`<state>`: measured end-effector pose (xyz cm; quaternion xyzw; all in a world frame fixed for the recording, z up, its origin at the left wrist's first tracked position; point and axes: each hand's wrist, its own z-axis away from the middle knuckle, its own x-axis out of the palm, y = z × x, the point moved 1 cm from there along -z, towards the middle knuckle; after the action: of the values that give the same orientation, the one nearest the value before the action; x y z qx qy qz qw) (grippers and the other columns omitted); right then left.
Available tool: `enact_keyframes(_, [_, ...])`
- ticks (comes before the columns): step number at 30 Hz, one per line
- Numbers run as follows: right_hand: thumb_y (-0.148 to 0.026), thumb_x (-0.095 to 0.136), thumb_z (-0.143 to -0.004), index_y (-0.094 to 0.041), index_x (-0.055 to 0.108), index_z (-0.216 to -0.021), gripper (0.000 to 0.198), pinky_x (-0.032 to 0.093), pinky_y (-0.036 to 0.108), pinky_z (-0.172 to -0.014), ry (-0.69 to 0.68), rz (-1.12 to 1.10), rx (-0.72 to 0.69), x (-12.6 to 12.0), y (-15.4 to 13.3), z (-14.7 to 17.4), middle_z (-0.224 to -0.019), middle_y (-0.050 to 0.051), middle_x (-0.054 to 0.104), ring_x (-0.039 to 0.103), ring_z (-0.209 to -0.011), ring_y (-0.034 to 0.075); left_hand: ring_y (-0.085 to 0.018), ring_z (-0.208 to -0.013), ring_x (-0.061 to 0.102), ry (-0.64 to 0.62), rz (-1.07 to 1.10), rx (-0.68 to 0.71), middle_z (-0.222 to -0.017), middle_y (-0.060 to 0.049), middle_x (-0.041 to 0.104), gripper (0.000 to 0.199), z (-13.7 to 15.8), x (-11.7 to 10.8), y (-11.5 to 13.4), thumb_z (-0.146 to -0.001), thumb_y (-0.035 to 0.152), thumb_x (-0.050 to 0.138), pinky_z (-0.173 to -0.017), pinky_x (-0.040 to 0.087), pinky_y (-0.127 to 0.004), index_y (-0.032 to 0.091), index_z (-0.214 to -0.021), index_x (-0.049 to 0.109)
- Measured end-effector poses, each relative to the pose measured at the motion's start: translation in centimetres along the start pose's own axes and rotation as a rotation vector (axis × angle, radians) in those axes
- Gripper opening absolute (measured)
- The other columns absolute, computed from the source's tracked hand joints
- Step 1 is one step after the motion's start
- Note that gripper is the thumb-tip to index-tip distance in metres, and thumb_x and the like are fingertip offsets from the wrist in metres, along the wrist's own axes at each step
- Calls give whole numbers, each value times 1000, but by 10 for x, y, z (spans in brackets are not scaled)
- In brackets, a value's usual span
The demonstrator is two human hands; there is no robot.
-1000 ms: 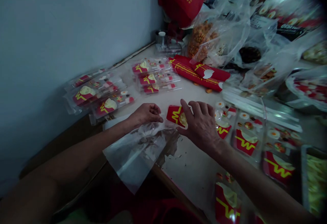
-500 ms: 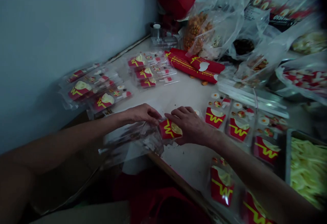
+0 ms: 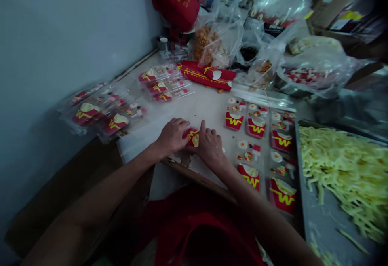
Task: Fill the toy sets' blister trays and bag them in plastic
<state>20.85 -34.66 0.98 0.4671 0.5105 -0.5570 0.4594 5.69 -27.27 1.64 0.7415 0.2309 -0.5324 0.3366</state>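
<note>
Between my two hands, near the table's front edge, is a small red fries-carton piece (image 3: 193, 138) with a yellow zigzag mark and a pale yellow patch. My left hand (image 3: 173, 136) closes its fingers on the left side of it. From the other side my right hand (image 3: 209, 141) grips it, thumb pointing up. The fingers hide much of its edges. To the right lie several flat clear packets (image 3: 256, 126), each with a red carton and small toy-like pieces such as a fried egg. More packets (image 3: 86, 112) are stacked at the left.
A metal tray (image 3: 313, 201) with pale yellow fries-like strips stands at the right. Behind are red rolled sheets (image 3: 209, 76), clear plastic strips (image 3: 263, 98) and a bag of red and white pieces (image 3: 306, 76). Another packet group (image 3: 160, 84) lies at the back left.
The view has swung right, showing more of the tray. My left hand has come up against the red carton piece. The clear plastic sleeves that hung by it are out of sight.
</note>
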Motion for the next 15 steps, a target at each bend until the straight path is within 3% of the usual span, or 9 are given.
enact_keyframes(5, [-57, 92, -62, 0, 33, -153, 122, 39, 48, -106, 15, 37, 87, 0, 32, 41, -141, 30, 53, 47, -131, 42, -30, -110, 59, -108, -100, -20, -115, -15, 68, 35, 17, 13, 2, -84, 33, 63, -100, 49, -41, 12, -110, 71])
enact_keyframes(9, [-50, 92, -65, -4, 49, -142, 100, 44, 41, -97, -51, 3, 120, 1, 57, 59, -128, 22, 62, 56, -117, 37, -31, -111, 56, -150, -142, -52, -117, -16, 63, 41, 8, 9, 14, -80, 34, 65, -99, 50, -42, 13, -115, 72])
enact_keyframes(15, [-55, 92, -62, -10, 63, -118, 78, 46, 40, -91, -45, -10, 120, 5, 61, 53, -115, 16, 64, 58, -106, 34, -31, -112, 56, -227, -187, -129, -118, -15, 61, 37, -2, 19, 28, -79, 26, 66, -97, 50, -39, 14, -114, 70])
